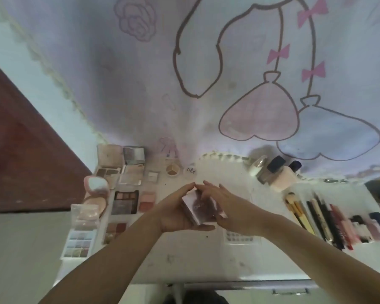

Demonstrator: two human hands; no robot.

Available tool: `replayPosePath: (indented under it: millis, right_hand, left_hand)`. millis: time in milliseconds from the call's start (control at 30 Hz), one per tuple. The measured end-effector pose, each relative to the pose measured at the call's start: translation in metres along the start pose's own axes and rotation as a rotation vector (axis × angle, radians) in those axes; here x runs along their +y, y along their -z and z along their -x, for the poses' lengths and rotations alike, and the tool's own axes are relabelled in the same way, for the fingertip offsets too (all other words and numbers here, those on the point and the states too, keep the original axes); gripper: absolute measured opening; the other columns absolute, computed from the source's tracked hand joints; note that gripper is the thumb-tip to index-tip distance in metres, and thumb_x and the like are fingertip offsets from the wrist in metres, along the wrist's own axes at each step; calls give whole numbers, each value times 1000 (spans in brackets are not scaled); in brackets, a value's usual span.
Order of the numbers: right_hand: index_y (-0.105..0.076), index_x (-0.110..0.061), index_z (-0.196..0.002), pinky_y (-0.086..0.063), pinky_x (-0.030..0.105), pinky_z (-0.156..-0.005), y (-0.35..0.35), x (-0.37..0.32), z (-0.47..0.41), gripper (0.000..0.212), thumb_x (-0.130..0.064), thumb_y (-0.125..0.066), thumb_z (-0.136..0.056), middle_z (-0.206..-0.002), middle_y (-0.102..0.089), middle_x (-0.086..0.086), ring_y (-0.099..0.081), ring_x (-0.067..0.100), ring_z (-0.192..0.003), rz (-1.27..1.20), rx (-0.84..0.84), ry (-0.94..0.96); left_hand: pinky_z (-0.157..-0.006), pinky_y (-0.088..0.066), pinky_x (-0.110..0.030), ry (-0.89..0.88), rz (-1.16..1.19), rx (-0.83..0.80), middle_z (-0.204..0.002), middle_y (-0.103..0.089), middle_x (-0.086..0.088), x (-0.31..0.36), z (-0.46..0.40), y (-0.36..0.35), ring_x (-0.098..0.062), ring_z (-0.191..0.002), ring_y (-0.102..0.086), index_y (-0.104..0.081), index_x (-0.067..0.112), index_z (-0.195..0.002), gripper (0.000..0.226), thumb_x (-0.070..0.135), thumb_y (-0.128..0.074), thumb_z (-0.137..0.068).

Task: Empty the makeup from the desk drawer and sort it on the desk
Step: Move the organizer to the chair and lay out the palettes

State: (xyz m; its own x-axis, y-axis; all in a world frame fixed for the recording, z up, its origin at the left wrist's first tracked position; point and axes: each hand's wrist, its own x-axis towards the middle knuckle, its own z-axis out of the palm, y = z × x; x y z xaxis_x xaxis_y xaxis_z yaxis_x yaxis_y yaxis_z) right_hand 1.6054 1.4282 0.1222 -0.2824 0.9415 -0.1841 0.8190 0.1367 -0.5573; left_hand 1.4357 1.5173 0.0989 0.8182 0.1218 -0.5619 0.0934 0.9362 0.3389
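Both hands meet over the middle of the white table, holding a small square palette case tilted up between them. Left hand cradles it from below and the side, fingers curled round its left edge, thumb under the near corner. Right hand lies over the top and right side, fingers nearly straight along the lid; whether that grip truly pinches or only steadies cannot be told. The case is clear of the table surface.

Sorted groups already laid out: eyeshadow palettes in rows at 9 o'clock, powder puffs just beyond them toward the left edge, two small round pots at 12 o'clock, bottles at 1 o'clock, brushes and pencils in a fan at 3 o'clock. A flat sticker sheet lies just under the right wrist.

Step in hand, by judgement: checking or closing the case before placing it. It likely belongs with the palettes, so keep the lid pressed shut, carry it level toward 9 o'clock and set it down flat beside the blush compact, not on top.

Room: bare table between 10 and 12 o'clock near the hands, and wide bare surface toward 6 o'clock. The left rows run close to the table edge; the lowest palette sits right at it, so avoid nudging outward. The drawer handle shows at 5 o'clock below the front edge.
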Motion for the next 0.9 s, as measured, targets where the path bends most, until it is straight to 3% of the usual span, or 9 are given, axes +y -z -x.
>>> replayPosePath:
  millis: [67,133,200,267,367,467,633,900]
  right_hand:
    - [-50,-19,-122,-17,12,-111,-6,-18,-12,34,-7,-49,-90,-152,-28,-9,-22,4,-141,-64,35,-87]
    - [-58,-19,-113,-32,4,-89,-13,-40,-24,23,-14,-48,-93,-129,-49,-9,-47,7,-121,-193,154,-236]
    - [-55,-20,-108,-41,17,-74,-23,-63,-36,19,-33,-49,-96,-109,-58,-6,-56,13,-103,-327,188,-399]
    - [-49,-17,-109,-48,24,-65,-35,-83,-46,32,-44,-52,-92,-103,-58,-2,-60,17,-92,-470,149,-496]
    - [-48,-17,-108,-59,37,-73,-47,-95,-53,35,-42,-61,-87,-107,-60,-2,-64,20,-92,-533,103,-499]
    - [-48,-22,-109,-59,35,-75,-53,-99,-54,36,-40,-66,-83,-106,-63,-3,-64,17,-92,-509,-19,-495]
    - [-49,-26,-111,-60,29,-72,-64,-99,-51,40,-36,-71,-80,-103,-62,-5,-65,11,-88,-576,-142,-517]
    - [-50,-26,-110,-59,35,-78,-75,-92,-46,33,-28,-69,-83,-110,-61,1,-65,17,-96,-632,-263,-554]
  left_hand:
    - [-84,-52,-49,-108,68,6,-114,-63,-19,-8,18,9,-34,-95,-63,-65,7,-113,41,35,-48,-88]
    - [-87,-46,-47,-227,87,38,-115,-59,-16,-15,32,17,-29,-94,-58,-66,8,-114,37,30,-51,-88]
    - [-88,-42,-44,-322,67,80,-117,-53,-14,-23,42,22,-26,-95,-53,-65,7,-112,36,31,-50,-89]
    - [-93,-43,-46,-379,66,104,-126,-49,-18,-31,50,28,-29,-106,-50,-52,5,-118,37,31,-47,-91]
    - [-99,-42,-51,-440,63,133,-127,-50,-17,-40,68,43,-30,-114,-50,-45,11,-123,35,20,-52,-89]
    - [-94,-46,-55,-480,0,155,-128,-60,-11,-48,87,56,-27,-120,-56,-50,25,-130,42,9,-51,-91]
    - [-89,-52,-53,-476,-82,207,-126,-62,-9,-68,99,68,-25,-115,-60,-46,21,-135,44,9,-51,-93]
    - [-88,-52,-51,-494,-79,269,-130,-58,-7,-97,98,71,-27,-116,-59,-48,24,-133,49,18,-58,-85]
